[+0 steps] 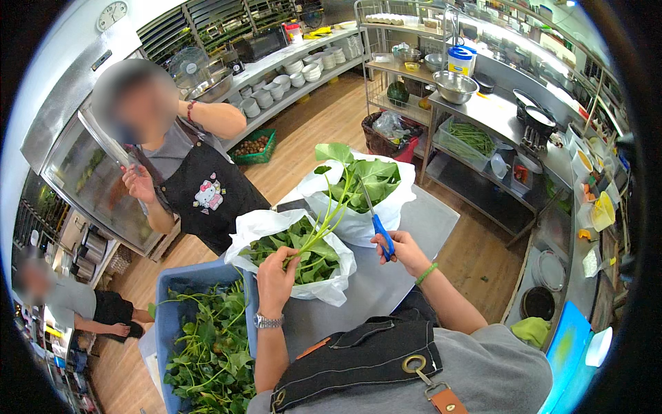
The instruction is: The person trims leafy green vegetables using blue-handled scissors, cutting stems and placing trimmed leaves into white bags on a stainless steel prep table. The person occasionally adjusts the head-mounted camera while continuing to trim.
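Observation:
My left hand [276, 277] pinches the stems of a leafy green sprig [323, 222], which reaches over two white plastic bags. My right hand [401, 251] grips a pair of blue-handled scissors [381, 230], their blades among the leaves over the farther bag. Cut green leaves fill that farther bag [382, 222]. The nearer bag [331, 290], under my left hand, also holds leaves. Both bags stand on a steel table [424, 222]. Left of them, a blue plastic bin [207, 277] is full of leafy stems [212, 346].
Across the table stands a person [207, 186] in a black apron. Another person [77, 305] is at the far left. A steel counter [501, 124] with a metal bowl [455, 87] runs along the right. A lined waste bin [390, 137] and a green crate [256, 147] sit on the floor.

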Motion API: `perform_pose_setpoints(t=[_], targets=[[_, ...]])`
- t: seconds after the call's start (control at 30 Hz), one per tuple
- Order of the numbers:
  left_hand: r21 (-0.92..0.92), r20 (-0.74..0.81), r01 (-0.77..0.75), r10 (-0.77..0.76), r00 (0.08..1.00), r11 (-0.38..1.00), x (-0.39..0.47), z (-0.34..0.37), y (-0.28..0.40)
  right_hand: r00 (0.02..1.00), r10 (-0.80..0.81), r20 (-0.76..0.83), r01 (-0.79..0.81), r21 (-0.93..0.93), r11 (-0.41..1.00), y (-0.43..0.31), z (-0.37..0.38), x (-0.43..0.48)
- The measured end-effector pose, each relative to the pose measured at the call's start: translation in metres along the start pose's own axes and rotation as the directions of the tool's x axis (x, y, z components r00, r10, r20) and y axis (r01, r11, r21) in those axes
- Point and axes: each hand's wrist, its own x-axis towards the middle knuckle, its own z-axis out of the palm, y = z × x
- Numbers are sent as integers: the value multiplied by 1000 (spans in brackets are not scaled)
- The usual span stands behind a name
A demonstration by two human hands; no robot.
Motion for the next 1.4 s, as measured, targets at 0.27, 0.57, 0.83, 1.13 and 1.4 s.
perform_pose_setpoints(t=[0.27, 0.57, 0.83, 1.13, 1.4], targets=[[43, -52, 94, -92, 994, 995, -22, -42, 10, 995, -94, 12, 94, 18, 995, 2, -3, -14], [-69, 12, 495, -495, 869, 866, -133, -108, -11, 815, 235, 530, -135, -220, 966, 2, 61, -53], [-59, -101, 474, -478, 873, 879, -150, -82, -8, 838, 324, 438, -61, -515, 855, 21, 88, -37], [165, -118, 303, -286, 951, 939, -149, -74, -2, 904, 214, 371, 49, -586, 809, 38, 85, -38], [199, -247, 347, -296, 923, 916, -167, -88, -6, 843, 240, 481, -102, -296, 950, 47, 87, -32]])
